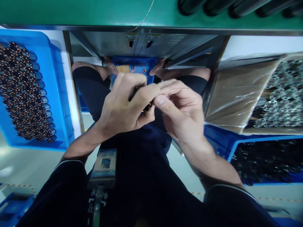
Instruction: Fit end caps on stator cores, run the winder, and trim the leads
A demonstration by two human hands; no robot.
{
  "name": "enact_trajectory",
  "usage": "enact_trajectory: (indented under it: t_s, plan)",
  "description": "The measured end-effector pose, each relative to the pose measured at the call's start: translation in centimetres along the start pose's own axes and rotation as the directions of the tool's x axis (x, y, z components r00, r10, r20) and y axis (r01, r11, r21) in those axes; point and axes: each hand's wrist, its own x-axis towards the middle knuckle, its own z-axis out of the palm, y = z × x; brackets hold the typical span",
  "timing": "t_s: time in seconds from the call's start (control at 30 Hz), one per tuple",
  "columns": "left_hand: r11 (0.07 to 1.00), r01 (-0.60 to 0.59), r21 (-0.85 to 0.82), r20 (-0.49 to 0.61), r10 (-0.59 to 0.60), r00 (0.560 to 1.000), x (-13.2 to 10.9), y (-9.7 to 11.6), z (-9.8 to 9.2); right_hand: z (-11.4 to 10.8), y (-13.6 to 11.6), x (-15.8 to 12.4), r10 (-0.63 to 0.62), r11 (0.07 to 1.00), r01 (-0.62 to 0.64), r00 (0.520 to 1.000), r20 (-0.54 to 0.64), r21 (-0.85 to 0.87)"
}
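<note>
My left hand (125,104) is closed around a small dark part with coppery bits (147,107), mostly hidden behind the curled fingers. Right beside it, my right hand (183,110) pinches a thin copper wire (174,95) between thumb and forefinger, at the end of the part. Both hands meet above my lap, below the green table's front edge.
On the left, a blue bin (55,94) holds rows of dark cylinders with copper wire ends (26,94). Black rods (246,8) and a loose wire (148,13) lie on the green table (94,12). At right are a plastic-wrapped carton (241,91) of metal rings and black parts (270,159).
</note>
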Motion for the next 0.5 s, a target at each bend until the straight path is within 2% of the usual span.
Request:
enact_trajectory:
  t_s: [0.1,0.13,0.17,0.2,0.23,0.27,0.3,0.33,0.37,0.4,0.43,0.47,0.5]
  plan:
    - [0.995,0.046,-0.084,-0.007,-0.047,0.999,0.4,-0.1,0.1,-2.5,-1.5,1.5,-0.124,0.972,0.148,0.983,0.137,-0.183]
    - [0.981,0.101,-0.165,0.037,-0.097,0.995,0.6,-0.4,0.2,-3.4,-2.1,2.0,-0.172,0.941,0.219,0.966,0.192,-0.259]
    - [0.939,0.197,-0.281,0.136,-0.164,0.977,0.7,-0.7,0.3,-4.2,-2.7,2.5,-0.224,0.895,0.304,0.939,0.26,-0.326]
    - [0.849,0.339,-0.405,0.294,-0.23,0.928,0.8,-1.2,0.4,-4.9,-3.3,2.9,-0.269,0.843,0.393,0.899,0.346,-0.367]
    - [0.703,0.511,-0.494,0.495,-0.257,0.83,0.8,-1.8,0.5,-5.5,-3.7,3.2,-0.292,0.8,0.466,0.853,0.433,-0.377]
    - [0.525,0.686,-0.504,0.687,-0.238,0.686,0.5,-2.3,0.5,-6.1,-4.0,3.3,-0.281,0.785,0.495,0.82,0.498,-0.373]
    - [0.363,0.815,-0.451,0.817,-0.2,0.541,0.2,-2.8,0.5,-6.5,-4.1,3.2,-0.237,0.799,0.475,0.813,0.532,-0.369]
    - [0.261,0.876,-0.405,0.866,-0.198,0.459,-0.3,-3.1,0.4,-6.9,-4.1,2.9,-0.167,0.837,0.401,0.835,0.525,-0.372]
    - [0.239,0.881,-0.408,0.849,-0.257,0.462,-1.0,-3.2,0.3,-7.1,-3.9,2.5,-0.075,0.884,0.282,0.873,0.482,-0.373]
    - [0.31,0.838,-0.449,0.762,-0.357,0.54,-1.6,-3.0,0.1,-7.2,-3.6,2.0,0.032,0.922,0.137,0.905,0.424,-0.362]
    - [0.462,0.745,-0.482,0.607,-0.437,0.663,-2.3,-2.5,-0.1,-7.3,-3.2,1.5,0.135,0.945,-0.006,0.918,0.374,-0.328]
    - [0.648,0.611,-0.455,0.426,-0.444,0.788,-2.8,-1.9,-0.3,-7.2,-2.8,1.0,0.221,0.953,-0.124,0.909,0.354,-0.276]
    - [0.811,0.452,-0.372,0.274,-0.37,0.888,-3.1,-1.1,-0.4,-7.0,-2.4,0.7,0.277,0.953,-0.207,0.889,0.364,-0.221]
